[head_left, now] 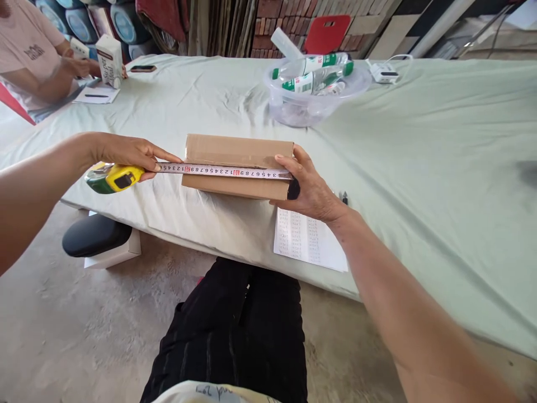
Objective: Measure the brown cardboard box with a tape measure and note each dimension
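Green-clothed table (419, 168) | cardboard box (239, 150) at near edge | your left hand (130, 152) grips yellow tape case (109, 178), index finger pinning tape blade (218, 170) | your right hand (312, 190) pinches blade end on box's right end | risk: loosened pinch, blade likely snaps back

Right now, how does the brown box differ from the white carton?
The brown box lies flat under the tape; the white carton stands upright. The brown box is plain and wide; the white carton is printed and narrow. Both rest on the table.
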`<state>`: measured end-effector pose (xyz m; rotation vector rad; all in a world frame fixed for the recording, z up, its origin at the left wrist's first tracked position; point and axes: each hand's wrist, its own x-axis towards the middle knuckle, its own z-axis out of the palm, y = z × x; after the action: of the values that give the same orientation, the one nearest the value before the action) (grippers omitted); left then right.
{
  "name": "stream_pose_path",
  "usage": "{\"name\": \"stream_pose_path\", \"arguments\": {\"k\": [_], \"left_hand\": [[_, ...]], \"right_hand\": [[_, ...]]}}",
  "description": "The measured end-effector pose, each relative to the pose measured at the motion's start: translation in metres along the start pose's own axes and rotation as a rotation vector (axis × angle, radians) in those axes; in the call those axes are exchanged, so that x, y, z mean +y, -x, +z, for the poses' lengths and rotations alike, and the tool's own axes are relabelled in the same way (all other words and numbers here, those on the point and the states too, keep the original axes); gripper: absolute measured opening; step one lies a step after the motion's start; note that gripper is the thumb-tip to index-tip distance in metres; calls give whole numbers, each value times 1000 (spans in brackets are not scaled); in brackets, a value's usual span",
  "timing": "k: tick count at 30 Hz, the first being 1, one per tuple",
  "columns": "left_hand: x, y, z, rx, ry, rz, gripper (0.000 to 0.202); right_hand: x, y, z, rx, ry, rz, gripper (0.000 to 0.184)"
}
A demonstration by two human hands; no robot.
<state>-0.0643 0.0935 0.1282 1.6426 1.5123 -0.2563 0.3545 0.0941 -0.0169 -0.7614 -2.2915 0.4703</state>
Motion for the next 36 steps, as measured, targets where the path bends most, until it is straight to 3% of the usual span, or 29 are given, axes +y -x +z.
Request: {"name": "stream_pose_path", "arguments": {"k": [5, 9, 14, 18, 22, 26, 32, 36], "left_hand": [[-4, 7, 18, -37, 172, -3, 42], [-14, 19, 47, -40, 381, -23, 32], [-32, 25, 107, 36, 763, 122, 30], [-32, 26, 165, 128, 1008, 174, 25], [-24, 20, 217, 139, 1137, 226, 28], [-3, 10, 253, 202, 1206, 208, 30], [38, 6, 277, 276, 1207, 175, 37], [47, 4, 289, 324, 1151, 133, 40]], "right_hand": [[8, -8, -4, -23, -60, 153, 109], [14, -15, -5, 4, -182, 245, 122], [7, -14, -5, 21, -308, 381, 113], [-5, -13, -11, -8, -355, 429, 108], [-8, -16, -17, -44, -442, 471, 107], [-4, -18, -19, -56, -544, 521, 105], [-8, -18, -19, -84, -562, 529, 96], [-9, -16, -16, -110, -577, 563, 77]]}}
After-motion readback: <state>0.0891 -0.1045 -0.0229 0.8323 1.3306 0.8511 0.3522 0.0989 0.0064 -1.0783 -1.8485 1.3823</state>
